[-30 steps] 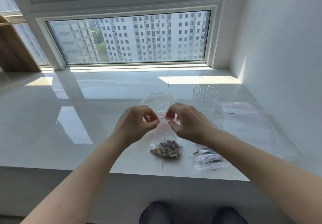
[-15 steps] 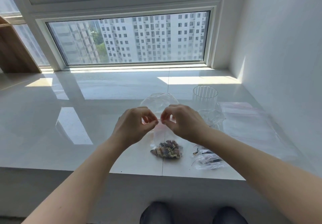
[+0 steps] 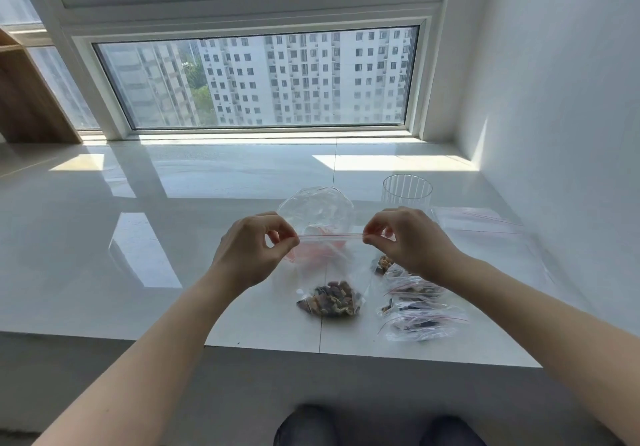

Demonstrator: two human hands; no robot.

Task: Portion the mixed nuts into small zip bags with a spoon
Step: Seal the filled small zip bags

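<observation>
Two hands hold one small zip bag [image 3: 330, 272] up by its seal strip, its nuts [image 3: 330, 298] sagging onto the sill [image 3: 138, 272]. Left of the bag, the left hand [image 3: 251, 253] pinches one end; right of it, the right hand [image 3: 403, 241] pinches the other. Any unpressed gap in the strip could spill nuts. Right of the bag lie filled bags [image 3: 417, 310], with a ribbed cup [image 3: 407, 191] beyond.

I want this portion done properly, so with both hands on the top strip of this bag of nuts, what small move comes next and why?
Probably lay the zip bag beside the filled bags. The left hand and right hand pinch opposite ends of its strip, which looks flat and pressed together, with the nuts settled at the bottom. Whether the seal is complete cannot be told, so one more pinch along it may help.
</observation>
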